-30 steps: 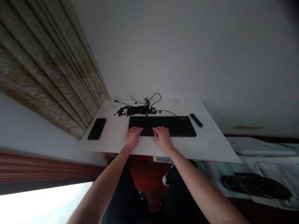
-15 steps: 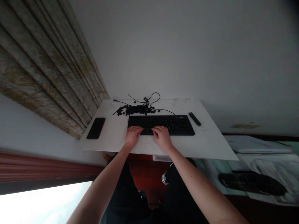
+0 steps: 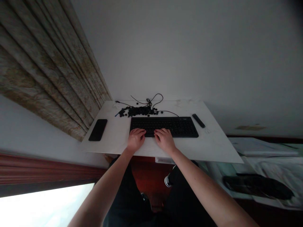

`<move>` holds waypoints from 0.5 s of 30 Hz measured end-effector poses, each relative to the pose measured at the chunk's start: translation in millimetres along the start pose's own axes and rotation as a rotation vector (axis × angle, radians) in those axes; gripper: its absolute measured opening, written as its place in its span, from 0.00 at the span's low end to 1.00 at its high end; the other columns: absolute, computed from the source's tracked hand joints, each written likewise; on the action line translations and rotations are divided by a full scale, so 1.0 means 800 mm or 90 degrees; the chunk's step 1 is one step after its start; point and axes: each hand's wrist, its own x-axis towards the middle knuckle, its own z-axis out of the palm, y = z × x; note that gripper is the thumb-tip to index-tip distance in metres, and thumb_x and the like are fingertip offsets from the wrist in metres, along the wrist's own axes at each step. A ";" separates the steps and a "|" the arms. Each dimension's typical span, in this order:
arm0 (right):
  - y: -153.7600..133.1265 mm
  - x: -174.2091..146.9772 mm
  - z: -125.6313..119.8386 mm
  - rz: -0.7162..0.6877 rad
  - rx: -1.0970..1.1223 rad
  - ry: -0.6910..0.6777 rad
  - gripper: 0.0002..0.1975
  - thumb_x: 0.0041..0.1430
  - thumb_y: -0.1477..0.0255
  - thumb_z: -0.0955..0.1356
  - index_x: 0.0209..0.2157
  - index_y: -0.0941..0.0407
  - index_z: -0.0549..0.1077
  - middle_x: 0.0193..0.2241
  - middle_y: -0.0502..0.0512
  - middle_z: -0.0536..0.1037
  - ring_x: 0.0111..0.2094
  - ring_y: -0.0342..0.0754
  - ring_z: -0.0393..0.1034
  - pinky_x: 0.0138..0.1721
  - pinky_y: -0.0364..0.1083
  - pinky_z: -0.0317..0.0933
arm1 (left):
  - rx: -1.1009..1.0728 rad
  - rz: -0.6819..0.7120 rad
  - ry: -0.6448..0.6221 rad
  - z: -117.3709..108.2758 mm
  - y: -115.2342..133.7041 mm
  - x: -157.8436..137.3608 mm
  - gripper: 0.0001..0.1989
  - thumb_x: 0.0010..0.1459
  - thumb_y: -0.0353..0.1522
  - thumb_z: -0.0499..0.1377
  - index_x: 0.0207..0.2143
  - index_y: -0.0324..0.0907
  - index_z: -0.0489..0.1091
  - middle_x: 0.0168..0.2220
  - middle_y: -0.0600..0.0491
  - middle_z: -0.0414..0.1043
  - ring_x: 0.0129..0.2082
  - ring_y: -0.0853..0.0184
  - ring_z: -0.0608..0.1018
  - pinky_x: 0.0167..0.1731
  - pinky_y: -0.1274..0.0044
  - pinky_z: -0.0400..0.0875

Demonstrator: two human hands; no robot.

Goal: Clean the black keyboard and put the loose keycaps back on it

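Note:
A black keyboard [image 3: 182,127] lies on a white desk [image 3: 210,148], long side toward me. My left hand [image 3: 136,138] rests on its lower left edge, fingers slightly bent over the front keys and the thumb close to them. My right hand [image 3: 164,138] lies further right along the same edge, its fingers spread over the keys and the thumb toward the middle. A short stretch of the front key row shows between the two hands. Their fingertips cover the keys beneath. Behind the keyboard is a pile of loose black keycaps [image 3: 139,110].
A black cable [image 3: 158,94] loops behind the keycaps. At the left of the desk lies a dark phone [image 3: 98,130]; a slim black object [image 3: 198,120] is right of the keyboard. A curtain [image 3: 47,56] hangs at left, and a wall [image 3: 180,56] stands behind.
My left hand has turned slightly inward, its fingers lower on the keys. The dark bar between my fingertips looks less distinct now. The whole view has shifted slightly.

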 end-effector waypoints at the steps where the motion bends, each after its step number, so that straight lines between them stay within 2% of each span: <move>1: -0.001 0.000 0.000 -0.003 -0.002 0.000 0.13 0.66 0.73 0.64 0.43 0.57 0.80 0.46 0.59 0.81 0.46 0.55 0.69 0.46 0.54 0.58 | 0.006 0.007 0.000 0.000 0.001 -0.001 0.14 0.59 0.24 0.59 0.44 0.44 0.78 0.45 0.50 0.79 0.48 0.60 0.76 0.52 0.62 0.71; 15: -0.003 -0.004 -0.003 -0.031 -0.054 -0.028 0.16 0.68 0.68 0.63 0.48 0.59 0.79 0.48 0.61 0.80 0.47 0.57 0.68 0.48 0.56 0.57 | 0.103 0.070 -0.059 -0.005 0.003 -0.002 0.16 0.58 0.26 0.58 0.48 0.41 0.76 0.49 0.47 0.78 0.50 0.57 0.76 0.53 0.61 0.72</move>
